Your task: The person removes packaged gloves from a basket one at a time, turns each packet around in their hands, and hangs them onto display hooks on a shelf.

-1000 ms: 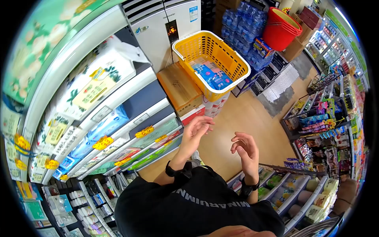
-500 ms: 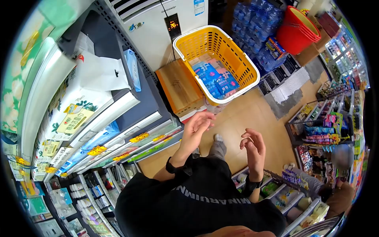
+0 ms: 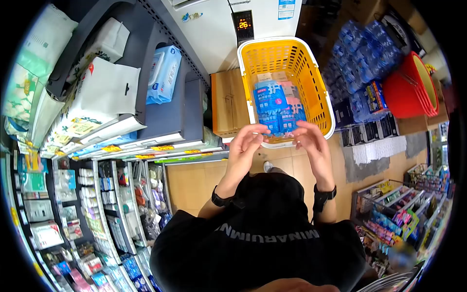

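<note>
A yellow plastic basket (image 3: 323, 100) with a white rim stands in front of me. In it lie several blue and pink packs of PVC gloves (image 3: 269, 96), marked with large white characters. My left hand (image 3: 247, 142) is over the basket's near rim, fingers bent and apart from the thumb, with nothing visible in it. Opposite it, my right hand (image 3: 312, 143) hovers by the near right side of the basket, its fingers loosely curved and also without a visible object. Whether the fingertips touch the packs or the rim, I cannot tell.
A cardboard box (image 3: 227, 104) stands left of the basket, before a white appliance (image 3: 209, 36). Shelves hold tissue packs (image 3: 109, 85) and blue wipes (image 3: 164, 75). Bottled water (image 3: 362, 58) and red buckets (image 3: 406, 92) stand at right. A display rack (image 3: 389, 209) is lower right.
Both hands have moved forward to the basket's near edge. My view has shifted and turned, so the basket appears further right and more upright.
</note>
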